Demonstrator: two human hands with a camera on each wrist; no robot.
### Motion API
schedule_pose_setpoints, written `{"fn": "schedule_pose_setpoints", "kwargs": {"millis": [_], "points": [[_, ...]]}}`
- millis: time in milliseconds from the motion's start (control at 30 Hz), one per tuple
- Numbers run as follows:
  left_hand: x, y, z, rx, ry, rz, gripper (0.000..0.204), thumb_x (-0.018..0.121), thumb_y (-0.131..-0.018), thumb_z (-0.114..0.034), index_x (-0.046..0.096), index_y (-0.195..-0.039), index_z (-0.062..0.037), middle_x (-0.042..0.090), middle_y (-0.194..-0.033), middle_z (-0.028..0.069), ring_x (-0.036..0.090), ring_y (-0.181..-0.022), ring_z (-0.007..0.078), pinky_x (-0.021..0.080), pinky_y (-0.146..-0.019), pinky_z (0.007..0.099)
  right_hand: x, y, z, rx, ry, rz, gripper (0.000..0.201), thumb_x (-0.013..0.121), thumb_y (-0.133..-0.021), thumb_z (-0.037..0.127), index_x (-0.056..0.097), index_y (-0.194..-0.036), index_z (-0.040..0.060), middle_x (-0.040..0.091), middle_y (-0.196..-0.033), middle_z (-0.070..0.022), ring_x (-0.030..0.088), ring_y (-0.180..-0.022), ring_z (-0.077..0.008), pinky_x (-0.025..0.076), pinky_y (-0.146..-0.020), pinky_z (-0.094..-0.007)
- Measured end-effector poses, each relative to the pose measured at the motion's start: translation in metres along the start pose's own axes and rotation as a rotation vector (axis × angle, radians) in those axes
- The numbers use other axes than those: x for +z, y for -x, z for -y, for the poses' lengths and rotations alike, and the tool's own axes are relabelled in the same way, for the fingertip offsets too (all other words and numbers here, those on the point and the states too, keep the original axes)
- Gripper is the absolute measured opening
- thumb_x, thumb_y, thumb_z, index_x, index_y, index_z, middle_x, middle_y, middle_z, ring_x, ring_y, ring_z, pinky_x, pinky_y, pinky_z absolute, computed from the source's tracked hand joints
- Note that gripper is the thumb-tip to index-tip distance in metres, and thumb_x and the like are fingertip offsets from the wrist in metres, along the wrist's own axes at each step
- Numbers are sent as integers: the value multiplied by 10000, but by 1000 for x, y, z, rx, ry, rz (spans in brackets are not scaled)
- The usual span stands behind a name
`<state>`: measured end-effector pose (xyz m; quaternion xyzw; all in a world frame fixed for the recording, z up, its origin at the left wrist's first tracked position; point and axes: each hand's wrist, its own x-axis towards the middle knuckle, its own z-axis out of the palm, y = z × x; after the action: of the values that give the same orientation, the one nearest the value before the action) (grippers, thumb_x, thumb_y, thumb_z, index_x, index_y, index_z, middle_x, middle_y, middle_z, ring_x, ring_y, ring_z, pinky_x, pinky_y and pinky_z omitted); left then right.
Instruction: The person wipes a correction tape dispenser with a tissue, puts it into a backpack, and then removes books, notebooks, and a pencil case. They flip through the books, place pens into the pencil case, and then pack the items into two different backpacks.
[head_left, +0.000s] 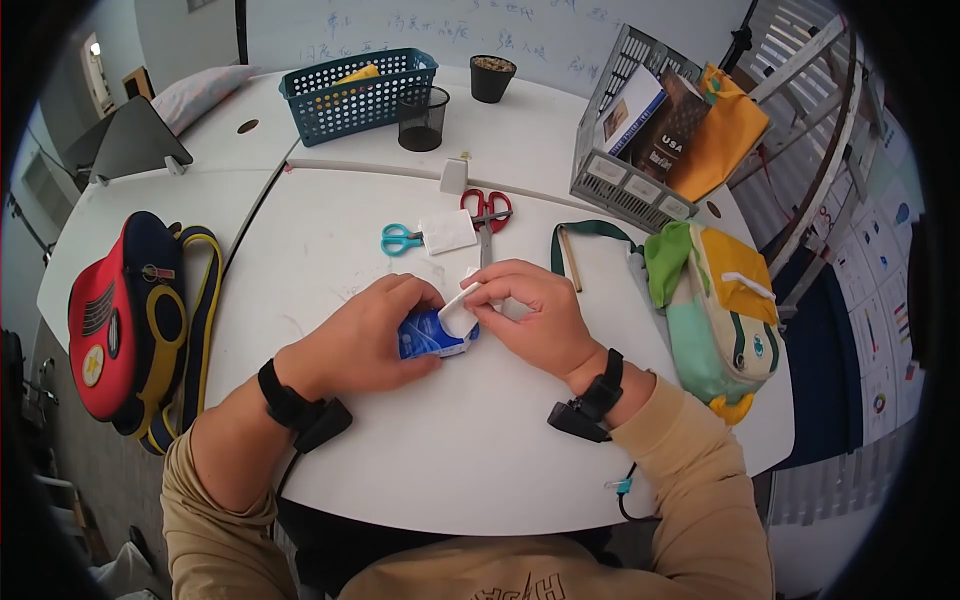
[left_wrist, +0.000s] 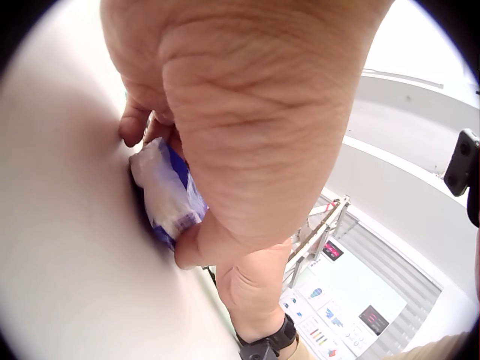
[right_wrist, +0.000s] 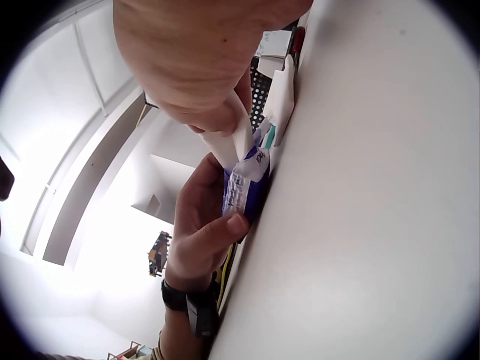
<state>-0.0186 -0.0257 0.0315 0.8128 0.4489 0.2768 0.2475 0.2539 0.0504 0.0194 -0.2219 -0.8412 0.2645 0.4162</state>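
Observation:
A blue soft packet [head_left: 422, 336] lies on the white table, and the left hand [head_left: 362, 335] grips it from its left side. The right hand [head_left: 535, 312] pinches a folded white tissue [head_left: 458, 316] at the packet's right end. In the right wrist view the white tissue [right_wrist: 226, 145] stands out of the packet's opening, between the right hand [right_wrist: 202, 60] and the packet [right_wrist: 244, 186]. The left wrist view shows the left thumb and fingers around the packet [left_wrist: 169, 187]. Just beyond are a white square piece [head_left: 448, 231], teal scissors [head_left: 401, 239] and red-handled scissors [head_left: 486, 213].
A red and navy bag [head_left: 128, 325] lies at the left, a green and yellow bag [head_left: 715, 315] at the right. Behind are a teal basket [head_left: 345, 115], a black mesh cup [head_left: 421, 128], a small pot [head_left: 490, 82] and a grey crate [head_left: 630, 190] with books.

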Motion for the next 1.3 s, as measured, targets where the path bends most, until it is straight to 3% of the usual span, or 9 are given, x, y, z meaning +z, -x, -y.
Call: {"fn": "schedule_pose_setpoints", "kwargs": {"millis": [100,200,300,400,500,800,1000,1100,1300], "points": [[0,1,-3,-18,10,4,598,945,-863,-180,665,-1360,-1,701,-1259,191,701,-1207,374,583,-1074,442,1,0,-3,-37,-16,13,134,889,-935,-34,847,-1048,25,839,-1180,-89,818,-1033,-203,657,-866,-322],[1,1,-2,-21,1,-12,599,942,-867,-173,661,-1365,3,698,-1262,193,699,-1217,372,584,-1081,442,0,3,-3,95,-96,76,160,902,-932,-70,843,-1060,7,816,-1260,-126,806,-1089,-172,673,-910,-309],[1,0,0,-29,-11,-34,602,942,-866,-169,660,-1368,7,697,-1262,194,699,-1223,373,585,-1087,439,10,7,-9,252,-316,-17,151,916,-953,-3,866,-1093,22,815,-1267,-99,796,-1053,-150,671,-904,-290],[4,1,3,-25,-22,-56,602,941,-865,-164,661,-1369,6,697,-1259,192,699,-1220,373,584,-1084,435,7,5,-6,405,-359,-8,167,926,-960,10,863,-1115,-2,798,-1308,-114,777,-1074,-140,668,-964,-288],[3,-1,4,-10,-26,-85,600,941,-864,-159,662,-1369,5,694,-1260,191,697,-1206,372,584,-1075,433,15,9,-19,409,-499,-49,204,940,-960,33,853,-1134,-27,797,-1300,-117,770,-1088,-145,647,-995,-300],[6,-1,2,22,-33,-103,604,944,-865,-155,652,-1366,13,675,-1261,198,691,-1187,380,592,-1038,434,15,11,-23,367,-386,-87,221,945,-966,49,830,-1138,-28,785,-1322,-131,757,-1127,-153,602,-1011,-311],[13,-1,3,34,-18,-119,607,950,-862,-148,648,-1364,12,672,-1263,197,690,-1190,378,596,-1048,439,22,13,-20,371,-479,-109,226,943,-971,62,811,-1141,-7,793,-1240,-89,756,-1079,-118,607,-923,-277],[15,0,3,31,-23,-137,600,950,-861,-144,649,-1356,13,672,-1262,196,689,-1194,381,597,-1051,444,17,11,-18,329,-287,-44,213,930,-992,81,804,-1134,-16,799,-1178,-60,759,-1016,-93,611,-858,-250],[14,0,5,6,-74,-171,591,949,-857,-136,650,-1343,17,675,-1259,195,687,-1196,385,601,-1033,445,11,9,-13,465,-291,-8,178,891,-1031,90,788,-1124,-24,779,-1083,-31,731,-865,-64,633,-763,-240]]}}
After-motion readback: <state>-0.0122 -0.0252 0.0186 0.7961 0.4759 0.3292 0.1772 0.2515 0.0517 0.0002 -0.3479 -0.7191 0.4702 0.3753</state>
